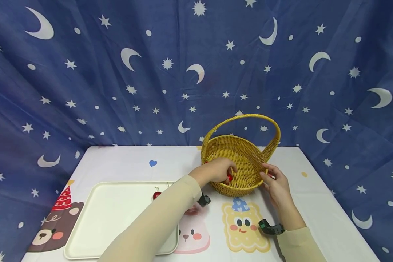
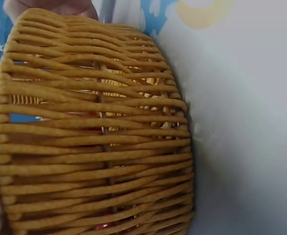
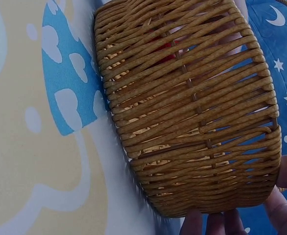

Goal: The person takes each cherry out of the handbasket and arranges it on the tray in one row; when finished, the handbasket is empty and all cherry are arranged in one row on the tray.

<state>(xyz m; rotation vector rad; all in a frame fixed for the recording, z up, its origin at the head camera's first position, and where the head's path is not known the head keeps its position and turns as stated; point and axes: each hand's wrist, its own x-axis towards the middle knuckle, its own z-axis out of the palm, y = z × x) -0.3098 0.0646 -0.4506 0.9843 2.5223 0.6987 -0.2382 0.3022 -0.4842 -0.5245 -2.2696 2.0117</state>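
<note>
Left hand (image 1: 217,171) was inside the basket (image 1: 237,143), near left, fingers seemingly clamped on a red cherry (image 1: 230,177); right hand (image 1: 277,185) had fingers clamped on its right edge. Slack there risked the basket sliding if bumped; a loose pinch risked the cherry slipping.

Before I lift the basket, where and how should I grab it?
I'd take the top of the handle from above, hooking under the arch: it rises clear above the basket, with nothing touching it, while your left hand reaches inside and your right hand grips the edge.
</note>
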